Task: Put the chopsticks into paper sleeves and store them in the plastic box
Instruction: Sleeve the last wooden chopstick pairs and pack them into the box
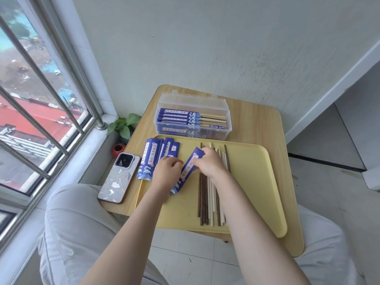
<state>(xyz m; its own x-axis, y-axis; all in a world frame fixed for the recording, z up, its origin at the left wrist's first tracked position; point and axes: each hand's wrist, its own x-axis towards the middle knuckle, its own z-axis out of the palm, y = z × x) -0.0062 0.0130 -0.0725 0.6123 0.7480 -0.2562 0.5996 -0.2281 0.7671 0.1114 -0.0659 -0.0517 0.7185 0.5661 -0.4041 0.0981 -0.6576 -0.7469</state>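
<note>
Counter (pixel 257 124): small wooden top with rounded corners, set against a white wall, beside a barred window.
Tray (pixel 250 182): pale yellow, laid on the near part of the counter; loose chopsticks and empty sleeves are carried on it.
Plastic box (pixel 224 132): clear, lid open, placed just behind the tray. Sleeved chopsticks (pixel 185 118) are stacked inside, blue sleeves to the left, bare wooden ends to the right.
Loose chopsticks (pixel 207 202): dark brown and pale ones mixed, laid side by side lengthwise in the middle of the tray, partly covered by the right forearm.
Empty sleeves (pixel 151 159): blue with printed characters, fanned at the tray's left edge, some overhanging onto the counter.
Held sleeve (pixel 190 169): one blue paper sleeve, tilted, lying between the two hands.
Left hand (pixel 166 171): fingers curled, pinching the held sleeve along its left edge.
Right hand (pixel 209 163): fingers curled over the sleeve's upper end and over the chopsticks; whether a chopstick is gripped cannot be told.
Phone (pixel 119 179): face down on the counter's left edge, beside the tray.
Plant (pixel 123 124): small, green-leaved, in a red pot, between the counter and the window.
</note>
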